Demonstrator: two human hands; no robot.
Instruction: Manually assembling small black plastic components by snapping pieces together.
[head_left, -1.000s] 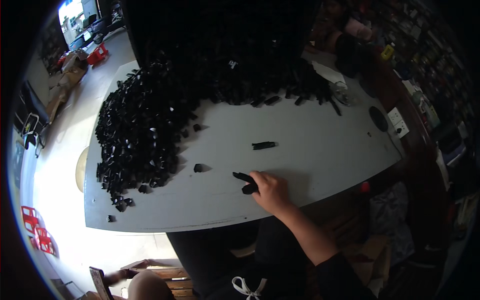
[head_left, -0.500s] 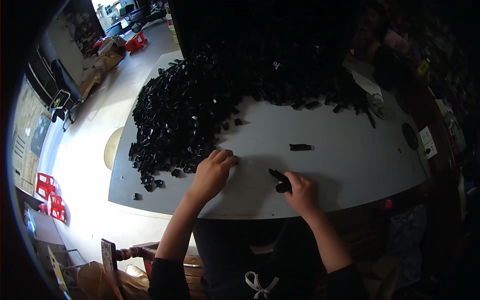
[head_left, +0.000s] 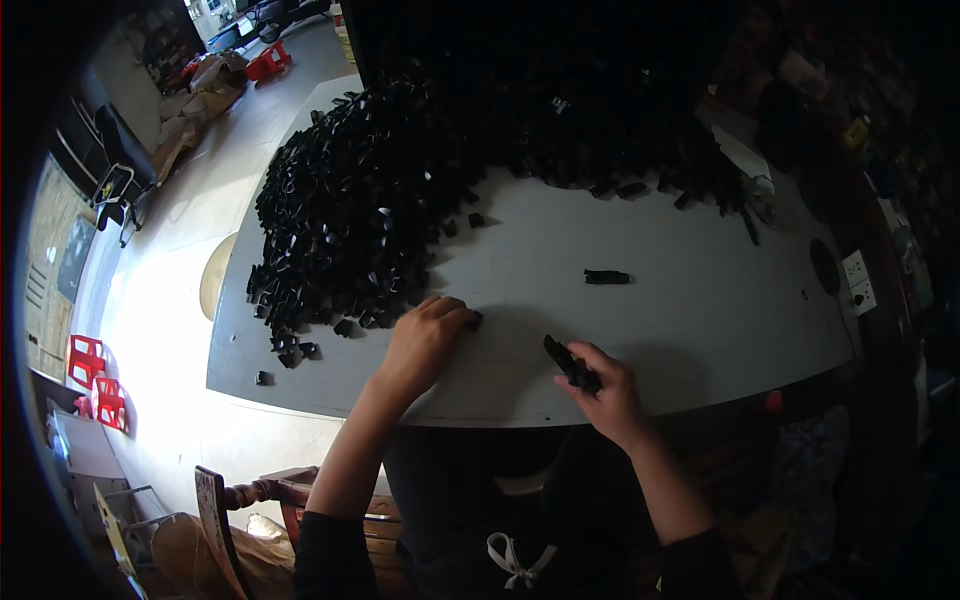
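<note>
My left hand [head_left: 425, 345] is closed beside the near edge of a large heap of small black plastic pieces [head_left: 340, 215], pinching one small black piece [head_left: 474, 319] that shows at its fingertips. My right hand [head_left: 612, 392] grips a longer black plastic part [head_left: 568, 362] between thumb and fingers, its free end tilted up to the left. The part's exact kind cannot be made out. Another slim black part [head_left: 608, 277] lies by itself on the grey tabletop [head_left: 520, 240], beyond my right hand.
More dark pieces [head_left: 630, 189] spread along the far side of the table. One stray piece [head_left: 264, 378] sits near the left edge. A wooden chair [head_left: 215, 520] stands below left, red stools [head_left: 108, 403] on the floor. A wall socket [head_left: 857, 283] is at right.
My right hand has turned the long black part so more of its side shows. My left hand stays nearly in place, its small piece now more visible. The view has shifted slightly.
</note>
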